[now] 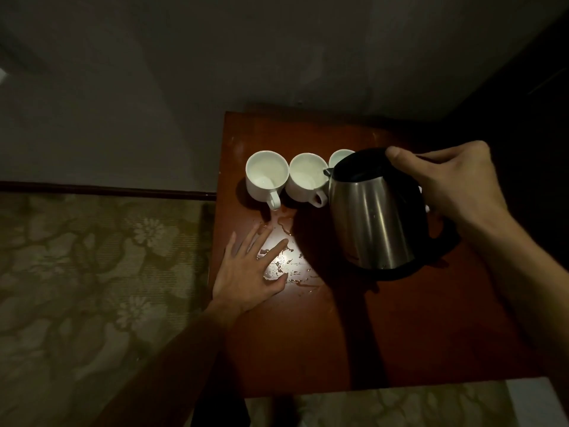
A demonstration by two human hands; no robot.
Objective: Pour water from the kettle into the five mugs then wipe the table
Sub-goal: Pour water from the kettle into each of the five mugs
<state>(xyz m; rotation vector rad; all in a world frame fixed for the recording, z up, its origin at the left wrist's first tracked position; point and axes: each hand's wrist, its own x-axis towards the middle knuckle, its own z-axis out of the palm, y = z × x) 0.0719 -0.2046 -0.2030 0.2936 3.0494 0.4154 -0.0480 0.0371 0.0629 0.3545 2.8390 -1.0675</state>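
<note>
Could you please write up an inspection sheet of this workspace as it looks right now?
Surface: wooden table, wet with spilled water in front of the mugs.
Job's things: steel kettle, tilted, spout over the second white mug; leftmost mug beside it; a third mug partly hidden behind the kettle.
Clutter: nothing seen.
Hands: right hand grips the kettle; left hand lies flat on the table at the spill.
Cables: nothing seen.
Surroundings: floral carpet, plain wall; dim light.
</note>
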